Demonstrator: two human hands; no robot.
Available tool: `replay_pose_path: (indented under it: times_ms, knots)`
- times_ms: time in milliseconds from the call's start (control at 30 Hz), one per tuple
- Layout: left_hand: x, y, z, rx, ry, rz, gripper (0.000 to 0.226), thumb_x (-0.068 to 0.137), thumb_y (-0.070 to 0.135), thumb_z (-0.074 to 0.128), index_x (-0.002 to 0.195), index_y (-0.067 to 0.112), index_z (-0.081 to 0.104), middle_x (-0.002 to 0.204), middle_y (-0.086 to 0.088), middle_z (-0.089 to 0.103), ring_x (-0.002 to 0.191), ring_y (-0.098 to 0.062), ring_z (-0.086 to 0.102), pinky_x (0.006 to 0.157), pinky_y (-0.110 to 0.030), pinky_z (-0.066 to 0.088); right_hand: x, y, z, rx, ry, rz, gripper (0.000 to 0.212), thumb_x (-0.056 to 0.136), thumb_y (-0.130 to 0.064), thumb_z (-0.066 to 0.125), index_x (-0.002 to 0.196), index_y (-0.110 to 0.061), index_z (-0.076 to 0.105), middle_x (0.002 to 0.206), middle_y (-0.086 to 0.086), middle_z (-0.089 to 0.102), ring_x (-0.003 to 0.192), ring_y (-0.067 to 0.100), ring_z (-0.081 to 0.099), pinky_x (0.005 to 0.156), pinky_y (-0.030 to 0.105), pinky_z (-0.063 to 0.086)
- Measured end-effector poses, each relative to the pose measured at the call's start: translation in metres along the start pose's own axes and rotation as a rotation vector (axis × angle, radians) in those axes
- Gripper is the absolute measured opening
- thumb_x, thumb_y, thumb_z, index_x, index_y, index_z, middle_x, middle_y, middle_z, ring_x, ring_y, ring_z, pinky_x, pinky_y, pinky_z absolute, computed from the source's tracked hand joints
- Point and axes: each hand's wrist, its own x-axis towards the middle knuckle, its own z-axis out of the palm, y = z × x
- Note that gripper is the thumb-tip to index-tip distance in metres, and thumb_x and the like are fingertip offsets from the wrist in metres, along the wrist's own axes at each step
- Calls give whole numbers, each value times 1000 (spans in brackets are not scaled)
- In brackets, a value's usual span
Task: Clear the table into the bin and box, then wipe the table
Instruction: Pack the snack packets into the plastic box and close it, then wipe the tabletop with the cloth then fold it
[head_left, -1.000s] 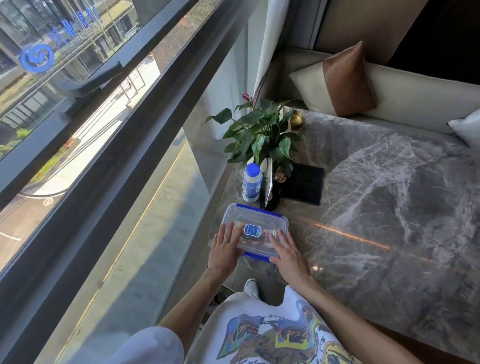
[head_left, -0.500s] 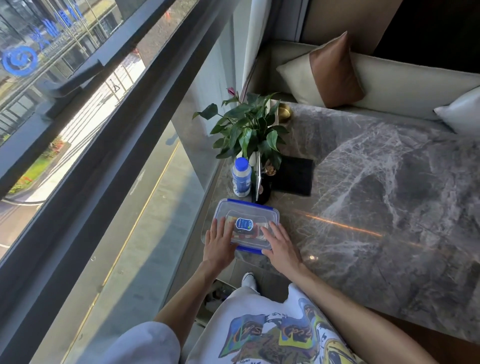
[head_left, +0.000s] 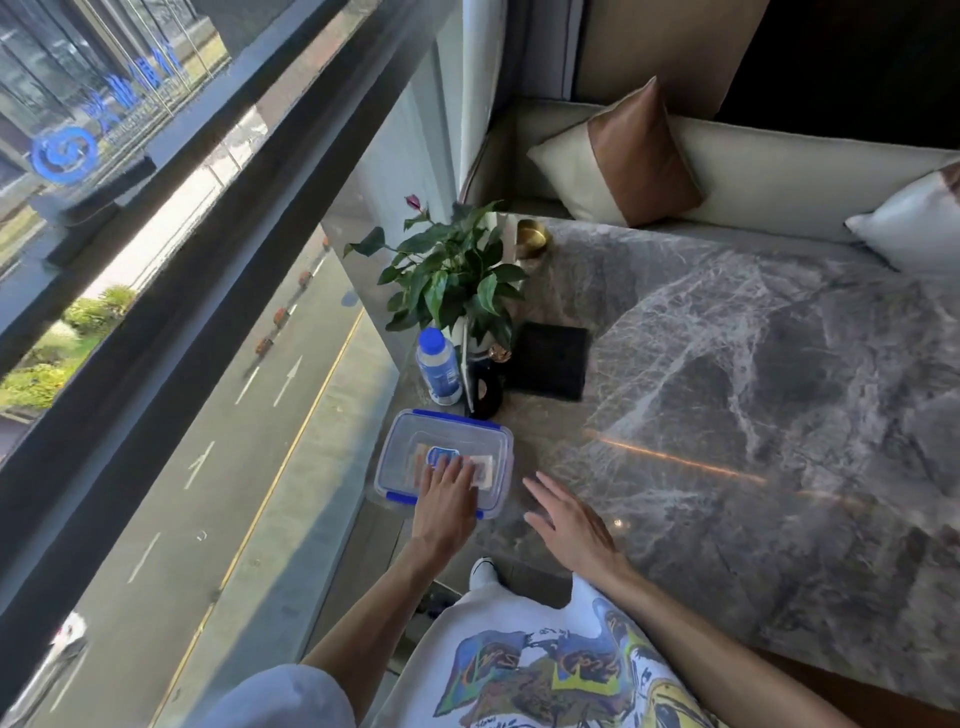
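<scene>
A clear plastic box (head_left: 415, 441) with a blue-clipped lid sits at the near left corner of the grey marble table (head_left: 753, 415); packets show through the lid. My left hand (head_left: 447, 493) lies flat on the lid, fingers together, pressing on its near half. My right hand (head_left: 571, 525) hovers just right of the box over the table, fingers spread, holding nothing. No bin is in view.
Behind the box stand a small blue-capped bottle (head_left: 439, 366), a potted green plant (head_left: 452, 280) in a dark vase and a black square mat (head_left: 553, 361). A gold bowl (head_left: 531, 236) sits at the far corner. Cushions (head_left: 623, 156) line the sofa beyond. Window glass runs along the left.
My right hand has lifted off the box lid and moved right, over the table. My left hand has shifted toward the middle of the lid.
</scene>
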Motion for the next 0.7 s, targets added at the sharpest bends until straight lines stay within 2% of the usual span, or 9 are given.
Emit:
replay_pose_path:
  times_ms: [100,167,233,367,467,567,700]
  knots:
    - [4,34,0,-33,105,16,35,95,17,48,128,12,58,133,-7,59,128,-26,51,111,-38,36,-11,31,-26,10,22,16,53,98,-36,49,148,-26,37,156,-7,34,142,11,36,113,27,34]
    - [11,58,-2,-44,162,13,32,95,16,48,124,13,61,125,-5,65,117,-23,58,102,-35,43,-13,51,-48,15,38,20,51,97,-34,51,147,-24,40,153,-6,41,139,10,40,112,24,35]
    - [20,84,-7,-61,175,0,28,96,19,44,117,14,62,118,-4,67,110,-24,60,96,-36,45,-8,70,-74,6,60,34,50,97,-33,52,145,-21,43,151,-4,44,138,11,42,111,24,35]
    - [53,128,-22,-211,164,-142,20,97,23,40,97,13,57,101,-10,66,94,-32,63,70,-33,39,21,95,-123,-38,65,21,51,96,-35,52,144,-19,45,150,0,45,139,15,42,113,27,34]
    - [86,146,-39,-416,153,-334,26,96,23,40,93,6,59,99,-17,68,92,-35,61,73,-36,44,55,96,-153,-86,35,-25,51,96,-35,51,144,-20,44,151,1,44,138,17,43,113,30,34]
    - [125,151,-53,-477,113,-449,27,94,23,39,81,8,57,94,-18,68,81,-33,58,74,-38,47,93,87,-168,-124,-15,-40,51,96,-33,51,144,-20,42,150,1,45,138,20,41,111,33,34]
    - [191,145,-54,-478,17,-449,28,96,23,42,92,3,61,101,-21,68,98,-42,62,83,-44,51,151,76,-166,-169,-101,-32,54,96,-32,50,147,-21,38,154,2,38,144,19,32,115,34,30]
